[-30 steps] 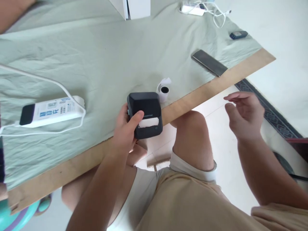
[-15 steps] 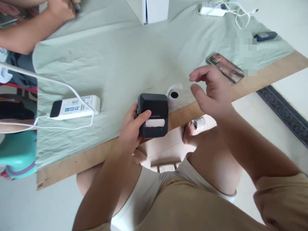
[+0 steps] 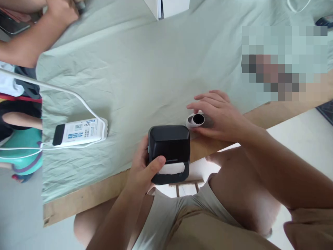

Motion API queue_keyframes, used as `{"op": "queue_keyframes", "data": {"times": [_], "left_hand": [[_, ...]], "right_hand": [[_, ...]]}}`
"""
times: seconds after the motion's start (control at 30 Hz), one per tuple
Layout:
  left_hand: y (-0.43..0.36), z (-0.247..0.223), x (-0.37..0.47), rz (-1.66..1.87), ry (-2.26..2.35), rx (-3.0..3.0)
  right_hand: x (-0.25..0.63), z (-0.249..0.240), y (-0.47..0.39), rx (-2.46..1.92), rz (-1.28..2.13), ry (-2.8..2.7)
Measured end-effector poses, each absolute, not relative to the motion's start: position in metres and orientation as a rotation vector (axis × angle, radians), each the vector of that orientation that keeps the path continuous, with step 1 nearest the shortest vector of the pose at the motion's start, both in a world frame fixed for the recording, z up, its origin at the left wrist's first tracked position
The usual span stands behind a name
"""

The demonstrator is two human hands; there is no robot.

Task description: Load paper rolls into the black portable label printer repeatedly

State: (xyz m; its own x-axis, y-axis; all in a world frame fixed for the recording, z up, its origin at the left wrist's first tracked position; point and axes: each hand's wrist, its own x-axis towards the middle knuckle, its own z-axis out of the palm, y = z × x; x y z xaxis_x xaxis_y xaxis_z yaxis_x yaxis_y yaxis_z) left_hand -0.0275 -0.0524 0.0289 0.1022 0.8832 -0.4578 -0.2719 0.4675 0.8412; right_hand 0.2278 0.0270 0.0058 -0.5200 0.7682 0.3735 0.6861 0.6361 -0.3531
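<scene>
My left hand (image 3: 147,163) grips a black, boxy label printer (image 3: 169,144) from its left side. The thumb lies on the front, beside a strip of white paper showing in the slot. The printer is held at the table's front edge, partly over my lap. Just right of it, my right hand (image 3: 214,114) is closed around a small roll of white labels (image 3: 190,121) with a dark round core. Its fingers curve over the far side and the thumb lies along the near side. The roll still rests at the table edge; the palm hides its right part.
A white power bank (image 3: 80,132) with white cables lies at the left on the green tablecloth (image 3: 130,76). A white box or folder (image 3: 175,7) stands at the back. Another person's arm (image 3: 39,36) rests at the upper left. A blurred-out patch covers the right side.
My right hand has come down and left from above the table onto the label roll. My left hand still holds the printer. The view has shifted, so things sit lower in the picture.
</scene>
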Motion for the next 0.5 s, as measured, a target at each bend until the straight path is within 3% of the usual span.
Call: {"op": "queue_keyframes", "data": {"times": [0.2,0.5], "left_hand": [[-0.052,0.031,-0.026,0.942,1.228,0.679],[-0.052,0.037,-0.024,0.924,1.280,0.592]], "right_hand": [[0.220,0.007,0.025,-1.242,0.384,-2.204],[0.238,-0.010,0.024,-1.529,0.256,-2.003]]}}
